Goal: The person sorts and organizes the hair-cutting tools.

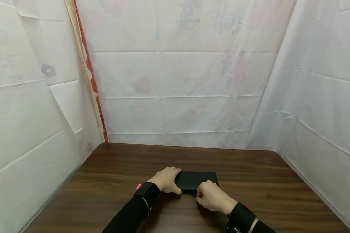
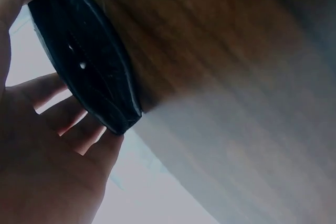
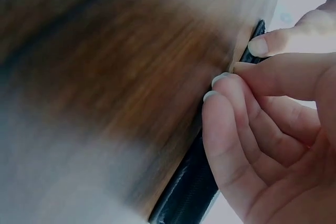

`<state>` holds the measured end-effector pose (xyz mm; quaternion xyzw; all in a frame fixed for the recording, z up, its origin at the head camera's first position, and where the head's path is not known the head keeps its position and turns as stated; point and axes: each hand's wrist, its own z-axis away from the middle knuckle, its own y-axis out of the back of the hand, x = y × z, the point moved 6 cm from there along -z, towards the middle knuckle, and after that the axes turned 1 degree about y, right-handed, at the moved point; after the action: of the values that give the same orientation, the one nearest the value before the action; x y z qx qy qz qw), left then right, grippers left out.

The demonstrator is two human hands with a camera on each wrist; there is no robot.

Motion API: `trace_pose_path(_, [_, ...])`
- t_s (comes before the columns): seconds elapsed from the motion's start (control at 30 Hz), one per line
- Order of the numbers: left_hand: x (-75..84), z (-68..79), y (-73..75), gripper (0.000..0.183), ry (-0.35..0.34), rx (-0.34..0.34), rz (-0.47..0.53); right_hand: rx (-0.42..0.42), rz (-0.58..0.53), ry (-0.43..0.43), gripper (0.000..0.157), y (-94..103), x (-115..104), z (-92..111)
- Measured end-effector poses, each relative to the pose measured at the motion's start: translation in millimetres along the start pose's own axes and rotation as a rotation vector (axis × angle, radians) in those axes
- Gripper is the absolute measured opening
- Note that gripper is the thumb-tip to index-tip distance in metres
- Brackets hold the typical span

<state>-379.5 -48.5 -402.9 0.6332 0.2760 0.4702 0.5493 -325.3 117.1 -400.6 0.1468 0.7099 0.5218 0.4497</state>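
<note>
A flat black zip case [image 1: 196, 180] lies on the wooden table in the head view. At its left end my left hand [image 1: 167, 180] grips it, with the thumb at the near edge and the fingers at the far edge. The left wrist view looks at the side of the case [image 2: 86, 51], where a seam and small bright specks show. My right hand [image 1: 212, 195] is at the near edge with curled fingers. Its thumb and forefinger pinch something small there, apparently the zipper pull, mostly hidden by the fingertips. A zipper-like line runs along the case [image 3: 186, 195] below them.
A dark brown wooden table [image 1: 128, 161] extends around the case. White creased sheets [image 1: 175, 74] hang behind it and at both sides. A red and cream strip [image 1: 90, 74] runs down the back left corner.
</note>
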Motion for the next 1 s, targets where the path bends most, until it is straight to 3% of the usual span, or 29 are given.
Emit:
trace_pose_path(0.13, [3.8, 5.2, 0.0, 0.086, -0.004, 0.020, -0.011, 0.002, -0.002, 0.007, 0.015, 0.2, 0, 0])
trace_pose_path(0.27, [14.1, 10.7, 2.4, 0.078, -0.031, 0.051, -0.094, 0.003, -0.002, 0.000, 0.015, 0.7, -1, 0])
trace_pose_path(0.4, [28.0, 15.5, 7.1, 0.065, -0.083, 0.101, -0.181, 0.010, 0.009, 0.002, 0.016, 0.2, -2, 1])
trace_pose_path(0.5, [36.8, 20.1, 12.3, 0.047, -0.118, 0.158, -0.168, 0.028, 0.047, 0.032, 0.018, 0.0, -3, 1])
trace_pose_path(0.63, [44.8, 27.2, 18.0, 0.007, -0.137, 0.218, -0.019, 0.052, 0.090, 0.068, 0.024, 1.2, -5, 3])
trace_pose_path(0.73, [46.9, 28.8, 15.8, 0.034, -0.116, 0.196, 0.143, 0.064, 0.101, 0.080, 0.027, 2.7, -7, 4])
trace_pose_path(0.83, [46.8, 28.0, 9.3, 0.050, -0.068, 0.143, 0.287, 0.074, 0.103, 0.094, 0.028, 4.3, -9, 6])
trace_pose_path(1.0, [48.0, 26.3, -2.4, 0.049, 0.009, 0.047, 0.525, 0.090, 0.105, 0.126, 0.027, 4.4, -13, 7])
